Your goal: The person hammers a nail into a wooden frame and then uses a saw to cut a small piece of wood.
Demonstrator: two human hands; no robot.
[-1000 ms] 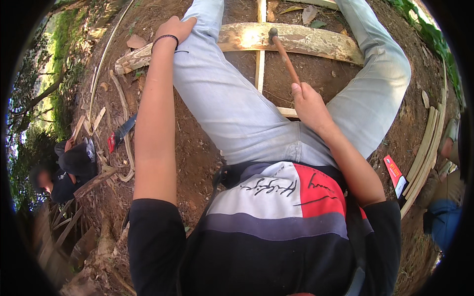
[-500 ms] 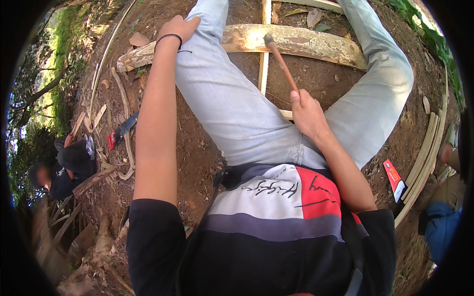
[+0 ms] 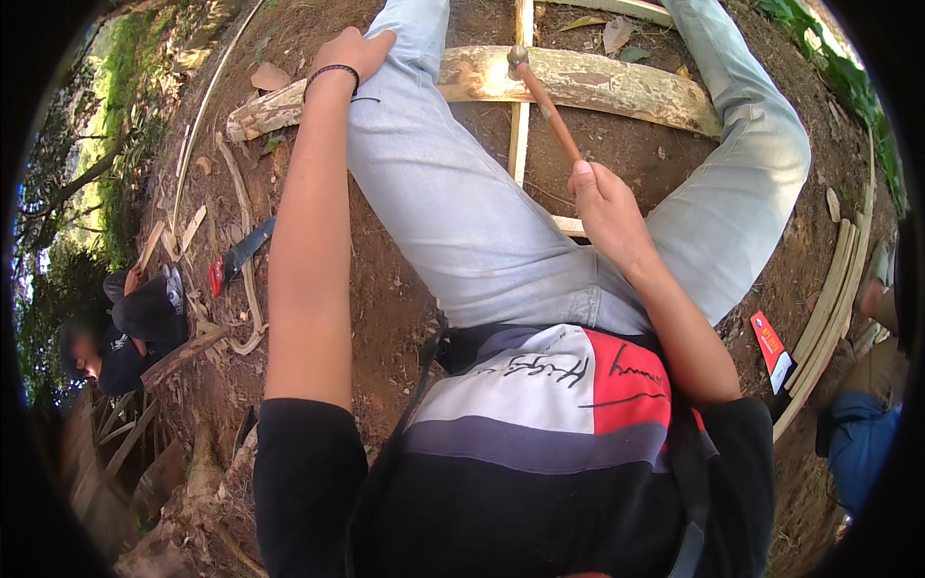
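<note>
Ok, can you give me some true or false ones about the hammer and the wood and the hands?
1. The right hand grips a wooden-handled hammer. True.
2. The hammer's head touches the rough pale log. True.
3. The left hand holds a saw. False: it rests on the knee of the light blue jeans.
4. The red-handled saw lies on the log. False: it lies on the brown dirt ground.
5. A thin wooden slat crosses the log. True.

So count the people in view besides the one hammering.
2: one crouching person in dark clothes at far left, and part of another in blue trousers at the right edge. Others may be hidden.
</note>
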